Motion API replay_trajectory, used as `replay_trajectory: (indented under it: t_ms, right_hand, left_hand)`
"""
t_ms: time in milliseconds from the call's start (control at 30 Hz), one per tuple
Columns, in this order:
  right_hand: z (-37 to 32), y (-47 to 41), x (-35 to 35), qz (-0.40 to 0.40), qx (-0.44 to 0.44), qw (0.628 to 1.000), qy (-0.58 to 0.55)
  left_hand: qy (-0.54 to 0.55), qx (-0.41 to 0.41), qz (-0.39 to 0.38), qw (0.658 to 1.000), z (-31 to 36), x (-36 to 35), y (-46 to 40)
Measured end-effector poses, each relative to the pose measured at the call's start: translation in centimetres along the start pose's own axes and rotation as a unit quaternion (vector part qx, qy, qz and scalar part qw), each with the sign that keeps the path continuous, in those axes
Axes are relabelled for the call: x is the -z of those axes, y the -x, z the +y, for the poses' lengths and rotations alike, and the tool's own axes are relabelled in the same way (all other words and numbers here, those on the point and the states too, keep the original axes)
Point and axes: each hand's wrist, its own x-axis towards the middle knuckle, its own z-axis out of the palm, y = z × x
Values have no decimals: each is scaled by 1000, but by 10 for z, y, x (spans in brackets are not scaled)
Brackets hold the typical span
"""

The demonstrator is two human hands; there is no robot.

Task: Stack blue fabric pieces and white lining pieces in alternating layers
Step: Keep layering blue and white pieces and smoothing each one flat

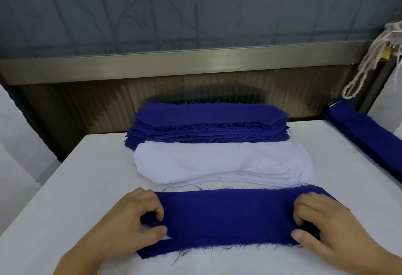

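With both ends pinched: I hold one blue fabric piece (228,218) flat on the white worktop (71,187), nearest me.
Left hand (132,220): my grip is curled on the piece's left end, thumb on top near the lower edge, fingers bent over the upper corner.
Blue stack (208,124): a thick pile of frayed blue pieces at the far edge of the worktop, centred ahead of me.
White lining pieces (221,161): a low pile just in front of the blue stack, between it and the piece I hold.
Right hand (326,222): my grip is curled on the right end, thumb pressing the lower edge.
Far right: another blue pile (365,131) lies along the worktop's edge, with a looped cord (367,61) hanging above it.
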Motion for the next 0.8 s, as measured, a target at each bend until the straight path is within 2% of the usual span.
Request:
replay_trajectory:
  t_ms: [133, 233, 400, 600, 733, 800]
  right_hand:
    - [-7, -7, 1, -14, -18, 1000, 6]
    - [-17, -22, -2, -52, -1, 999, 15]
    - [-35, -45, -24, -119, 9, 992, -32]
    - [-2, -35, -10, -141, -103, 984, -39]
    - [19, -32, -2, -158, -178, 971, 27]
    - [19, -37, -2, -118, -195, 973, 42]
  left_hand:
    - [33, -19, 20, 999, 5, -7, -4]
    - [15, -49, 43, 998, 19, -20, -14]
    - [-29, -95, 32, 995, 34, -40, -25]
    - [-38, -27, 57, 997, 16, -31, -20]
    - [-52, 57, 99, 992, 8, -24, -24]
    - [-89, 90, 114, 985, 9, -20, -27]
